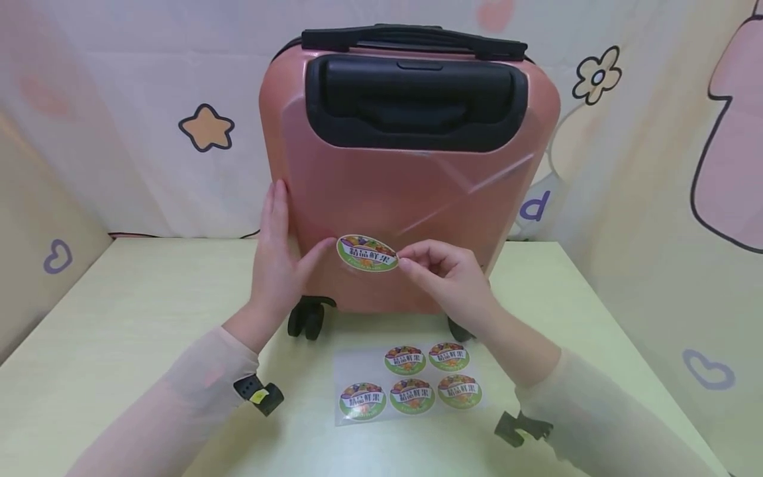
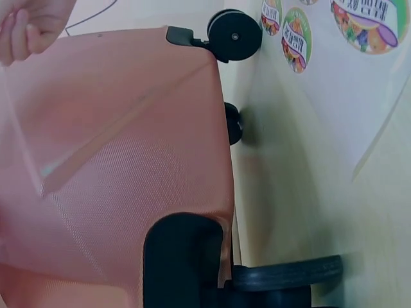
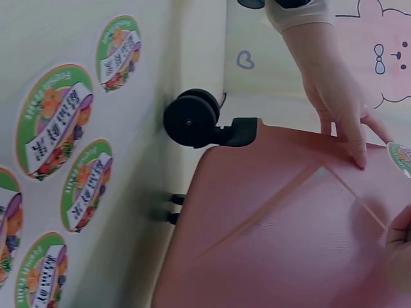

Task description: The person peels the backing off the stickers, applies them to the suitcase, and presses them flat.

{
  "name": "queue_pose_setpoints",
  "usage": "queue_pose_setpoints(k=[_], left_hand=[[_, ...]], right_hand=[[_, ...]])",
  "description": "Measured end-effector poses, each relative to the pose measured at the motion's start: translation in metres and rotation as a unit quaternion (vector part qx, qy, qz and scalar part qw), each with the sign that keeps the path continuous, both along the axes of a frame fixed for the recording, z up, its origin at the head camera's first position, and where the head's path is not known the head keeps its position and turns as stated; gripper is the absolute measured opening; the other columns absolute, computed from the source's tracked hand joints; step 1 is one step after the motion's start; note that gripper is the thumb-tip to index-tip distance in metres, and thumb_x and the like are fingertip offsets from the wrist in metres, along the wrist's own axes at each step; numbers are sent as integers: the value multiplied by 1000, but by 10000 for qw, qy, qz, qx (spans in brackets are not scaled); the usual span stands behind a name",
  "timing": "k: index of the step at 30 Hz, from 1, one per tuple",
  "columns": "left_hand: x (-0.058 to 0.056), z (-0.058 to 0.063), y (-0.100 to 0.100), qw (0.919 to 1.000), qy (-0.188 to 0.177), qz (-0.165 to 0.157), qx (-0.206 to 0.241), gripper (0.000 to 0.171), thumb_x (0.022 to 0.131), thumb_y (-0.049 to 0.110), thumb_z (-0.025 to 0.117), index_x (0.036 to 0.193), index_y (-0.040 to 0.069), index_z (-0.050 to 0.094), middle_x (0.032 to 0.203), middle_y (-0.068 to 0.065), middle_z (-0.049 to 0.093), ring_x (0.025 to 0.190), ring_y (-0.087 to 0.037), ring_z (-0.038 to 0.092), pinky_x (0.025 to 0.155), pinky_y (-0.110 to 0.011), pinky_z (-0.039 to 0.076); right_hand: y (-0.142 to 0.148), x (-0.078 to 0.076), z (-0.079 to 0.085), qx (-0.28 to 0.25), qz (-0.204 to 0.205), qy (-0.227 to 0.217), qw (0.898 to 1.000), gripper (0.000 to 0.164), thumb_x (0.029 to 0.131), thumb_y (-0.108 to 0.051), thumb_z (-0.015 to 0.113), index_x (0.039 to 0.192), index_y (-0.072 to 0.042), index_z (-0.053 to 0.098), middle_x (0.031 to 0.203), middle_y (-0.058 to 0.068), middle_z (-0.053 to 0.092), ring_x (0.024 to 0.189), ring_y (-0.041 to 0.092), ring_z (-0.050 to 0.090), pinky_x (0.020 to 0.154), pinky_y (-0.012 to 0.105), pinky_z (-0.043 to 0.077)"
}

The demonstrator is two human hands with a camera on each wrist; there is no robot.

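A pink hard-shell suitcase [image 1: 381, 185] stands upright on its wheels, its black handle recess near the top. My left hand [image 1: 277, 258] lies along the suitcase's left side with straight fingers, thumb stretched over the front toward an oval fruit sticker [image 1: 367, 253]. Between thumb and forefinger, my right hand [image 1: 453, 281] pinches the right end of that sticker, which overlaps the lower front of the shell. In the right wrist view, the left hand [image 3: 337, 96] sits at the suitcase's edge, and part of the sticker [image 3: 401, 157] shows at the frame's right side.
A backing sheet [image 1: 357, 361] with several matching oval stickers lies on the pale table [image 1: 179, 298] in front of the suitcase. Black wheels [image 1: 306, 319] support the suitcase. Behind it hangs a cloth backdrop [image 1: 149, 79] with cartoon prints.
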State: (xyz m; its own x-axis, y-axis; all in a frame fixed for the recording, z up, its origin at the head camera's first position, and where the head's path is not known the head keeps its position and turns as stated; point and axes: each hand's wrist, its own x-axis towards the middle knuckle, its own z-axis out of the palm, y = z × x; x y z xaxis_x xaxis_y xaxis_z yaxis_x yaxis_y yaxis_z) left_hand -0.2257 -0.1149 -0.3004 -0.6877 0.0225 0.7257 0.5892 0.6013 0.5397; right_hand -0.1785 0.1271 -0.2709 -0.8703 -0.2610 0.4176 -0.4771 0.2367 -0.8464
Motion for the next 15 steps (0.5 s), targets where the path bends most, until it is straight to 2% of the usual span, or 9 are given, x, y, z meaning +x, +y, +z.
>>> queue_pose_setpoints(k=[5, 11, 15], left_hand=[[3, -1, -1, 9998, 114, -116, 91, 86, 86, 28, 67, 150, 12, 12, 154, -6, 14, 139, -18, 17, 104, -44, 31], [3, 3, -6, 9966, 116, -354, 729, 73, 94, 37, 52, 150, 14, 13, 151, 0, 25, 135, -14, 25, 104, -44, 31], [1, 10, -7, 9934, 241, -406, 1049, 70, 94, 44, 47, 149, 11, 19, 147, -3, 32, 133, -13, 28, 104, -43, 32]], right_hand=[[-5, -1, 12, -62, 123, -87, 9999, 15, 88, -9, 64, 99, -1, 67, 77, 18, 57, 60, 16, 42, 52, 23, 35], [-13, -6, 28, -76, 354, -135, 9993, 17, 89, -11, 62, 104, -1, 64, 66, 7, 48, 58, 18, 41, 51, 26, 35], [-18, -11, 40, -90, 493, -228, 9985, 20, 90, -11, 61, 107, -1, 61, 64, 7, 45, 56, 20, 40, 51, 29, 36]])
